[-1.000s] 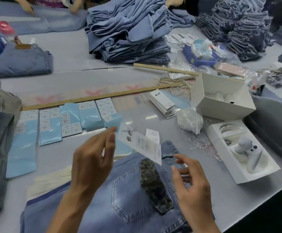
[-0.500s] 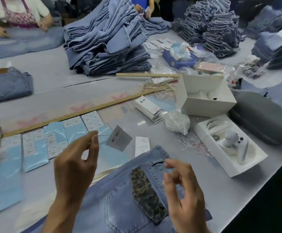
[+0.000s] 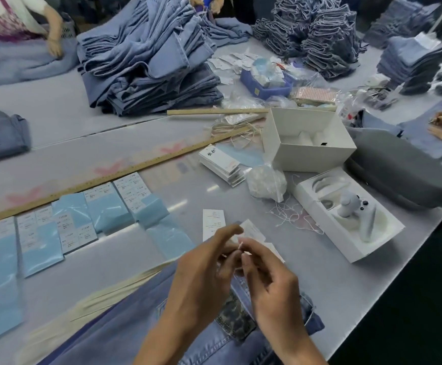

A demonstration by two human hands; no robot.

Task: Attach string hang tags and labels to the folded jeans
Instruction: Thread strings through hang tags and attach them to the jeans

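Folded blue jeans [image 3: 125, 330] with a dark patterned patch [image 3: 237, 320] lie at the table's near edge. Above them my left hand [image 3: 201, 275] and my right hand [image 3: 270, 280] meet. My left fingers hold a white hang tag [image 3: 252, 230] that sticks out behind them. My right thumb and forefinger pinch the end of a thin white string [image 3: 240, 243] at the tag. Another white tag [image 3: 213, 223] lies flat on the table just beyond my hands.
Light blue label sheets [image 3: 69, 225] lie in a row at left below a long wooden ruler [image 3: 109, 177]. A tag stack [image 3: 221, 164], bag of strings [image 3: 266, 181], loose strings [image 3: 293, 214], two white boxes [image 3: 306, 139] and a grey case [image 3: 401, 172] sit right. Jeans piles [image 3: 148, 61] and other people's hands are behind.
My two hands have come together over the jeans. The tag moved from my raised left hand down to between both hands, and my right fingers now pinch the string.
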